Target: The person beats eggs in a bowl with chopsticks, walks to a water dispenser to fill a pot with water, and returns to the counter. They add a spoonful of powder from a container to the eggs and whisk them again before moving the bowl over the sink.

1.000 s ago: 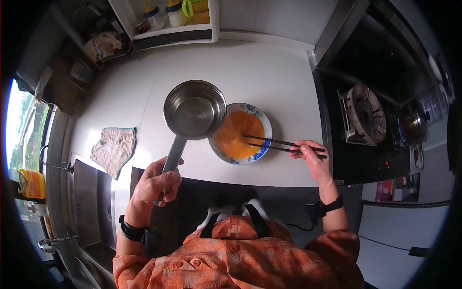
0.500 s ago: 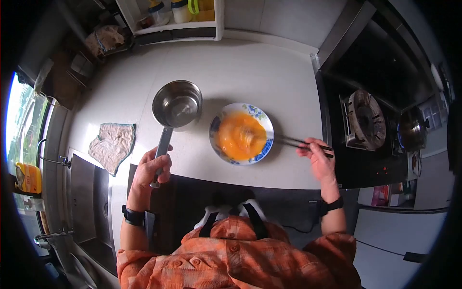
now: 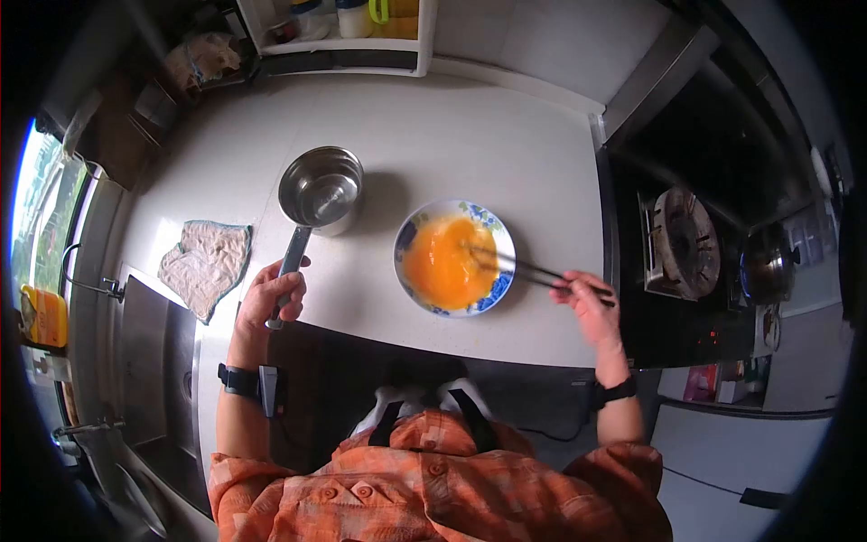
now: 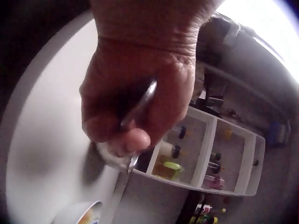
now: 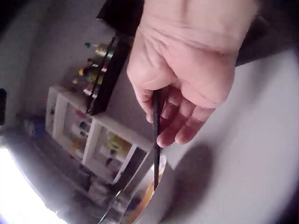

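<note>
A steel saucepan [image 3: 321, 191] is on the left of the bowl in the head view; its handle is gripped by my left hand [image 3: 271, 294]. The left wrist view shows that hand [image 4: 135, 98] curled round the handle. My right hand [image 3: 591, 312] holds dark chopsticks [image 3: 542, 275], whose blurred tips are in orange liquid [image 3: 442, 271] inside a blue-flowered bowl [image 3: 505, 287]. In the right wrist view a chopstick [image 5: 156, 140] runs from the right hand [image 5: 182, 79] down to the bowl [image 5: 162, 163].
A cloth [image 3: 206, 266] lies on the counter [image 3: 470, 135] at the left, beside a sink [image 3: 153, 370]. On the right are a gas burner [image 3: 686, 244] and a lidded pot [image 3: 768, 271]. A white shelf [image 3: 361, 59] with bottles stands at the back.
The saucepan and left hand have moved left, away from over the bowl's edge. The chopsticks have moved about in the orange liquid, its surface now swirled. The head view has shifted slightly.
</note>
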A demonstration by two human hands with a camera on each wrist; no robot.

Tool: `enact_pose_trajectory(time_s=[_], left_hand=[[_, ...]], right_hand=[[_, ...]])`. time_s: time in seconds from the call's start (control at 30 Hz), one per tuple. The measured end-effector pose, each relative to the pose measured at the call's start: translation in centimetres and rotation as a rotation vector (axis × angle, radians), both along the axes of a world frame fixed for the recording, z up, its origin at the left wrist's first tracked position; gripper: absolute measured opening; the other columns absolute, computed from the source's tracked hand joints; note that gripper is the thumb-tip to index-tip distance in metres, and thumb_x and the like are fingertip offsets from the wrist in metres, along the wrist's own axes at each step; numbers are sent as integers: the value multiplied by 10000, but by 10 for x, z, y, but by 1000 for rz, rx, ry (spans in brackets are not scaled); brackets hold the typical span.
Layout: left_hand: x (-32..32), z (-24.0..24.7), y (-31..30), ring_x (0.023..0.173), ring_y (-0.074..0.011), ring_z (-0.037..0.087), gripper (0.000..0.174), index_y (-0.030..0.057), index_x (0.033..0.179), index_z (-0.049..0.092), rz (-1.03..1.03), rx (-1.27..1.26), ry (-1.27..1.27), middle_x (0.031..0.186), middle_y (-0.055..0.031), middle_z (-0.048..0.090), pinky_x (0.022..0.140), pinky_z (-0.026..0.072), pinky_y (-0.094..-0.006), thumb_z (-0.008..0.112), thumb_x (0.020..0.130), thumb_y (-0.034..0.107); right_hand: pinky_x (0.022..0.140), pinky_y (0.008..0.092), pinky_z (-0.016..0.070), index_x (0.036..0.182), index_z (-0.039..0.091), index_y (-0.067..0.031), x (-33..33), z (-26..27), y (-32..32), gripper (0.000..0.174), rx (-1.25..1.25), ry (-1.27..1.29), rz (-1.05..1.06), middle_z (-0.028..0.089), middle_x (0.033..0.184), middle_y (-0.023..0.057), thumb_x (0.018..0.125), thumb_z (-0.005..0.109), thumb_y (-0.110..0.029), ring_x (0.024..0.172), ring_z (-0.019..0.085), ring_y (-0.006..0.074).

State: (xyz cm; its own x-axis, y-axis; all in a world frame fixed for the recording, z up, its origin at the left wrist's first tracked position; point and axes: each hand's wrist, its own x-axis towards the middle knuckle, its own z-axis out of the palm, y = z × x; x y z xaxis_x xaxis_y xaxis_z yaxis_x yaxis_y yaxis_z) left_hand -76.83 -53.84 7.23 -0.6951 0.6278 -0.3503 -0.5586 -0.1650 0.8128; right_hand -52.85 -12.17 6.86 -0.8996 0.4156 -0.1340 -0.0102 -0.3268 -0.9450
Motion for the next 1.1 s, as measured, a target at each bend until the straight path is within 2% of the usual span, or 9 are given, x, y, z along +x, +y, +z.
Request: enact_pose_trajectory(time_s=[0.1,0.23,0.3,0.43,0.6,0.7,0.77,0.83,1.1], left_hand=[[-8,3,-4,349,-103,432,300,-29,1109,470,-55,-32,-2,629,-69,518,329,354,-204,524,868,141],[-9,6,-10,426,-138,543,403,-18,1170,457,-8,-132,72,752,-131,590,369,434,-203,447,918,296],[-5,-5,-17,493,-136,561,440,-8,1173,462,178,-16,-49,764,-130,593,385,432,-192,415,925,352],[17,-39,-47,525,-133,544,376,-3,1061,499,450,-172,-144,745,-123,589,409,425,-221,401,927,334],[63,-29,-32,419,-126,508,216,-7,907,558,341,-285,-97,630,-79,580,369,376,-211,525,880,205],[78,-29,-22,415,-120,509,193,4,889,574,293,-267,-114,611,-69,581,367,378,-210,556,866,194],[86,-29,-17,419,-114,513,182,19,886,584,261,-299,-103,609,-65,582,370,384,-204,556,868,197],[93,-29,-12,422,-111,514,177,28,881,589,193,-276,-124,611,-62,584,370,386,-203,563,868,202],[108,-38,6,443,-111,521,188,37,877,592,69,-317,-126,611,-46,573,390,391,-204,594,854,223]], right_hand=[[734,351,525,1031,560,61,-4,8,-2,222,27,-31,129,617,934,169,879,515,-94,814,628,252],[736,356,527,1011,566,68,-3,7,2,209,93,-34,-49,617,933,171,882,505,-84,809,628,251],[736,348,528,1014,565,71,0,16,-3,216,49,-21,156,620,929,169,882,509,-91,806,630,243],[729,353,531,1010,565,74,4,3,8,224,111,-62,-5,622,915,167,877,521,-101,809,630,251],[722,357,525,1024,563,70,1,7,12,227,38,49,-73,621,901,157,881,515,-101,803,630,252],[729,355,523,1022,563,70,4,13,0,223,45,-52,150,620,896,155,884,509,-97,806,629,249],[732,354,524,1021,563,71,4,9,6,225,35,-19,151,618,893,159,883,512,-99,798,631,249],[721,355,530,1013,567,69,1,0,15,218,83,72,-81,615,903,158,886,505,-97,809,630,250],[728,345,526,1013,568,51,3,11,4,216,113,-87,75,615,916,151,896,500,-117,818,627,239]])
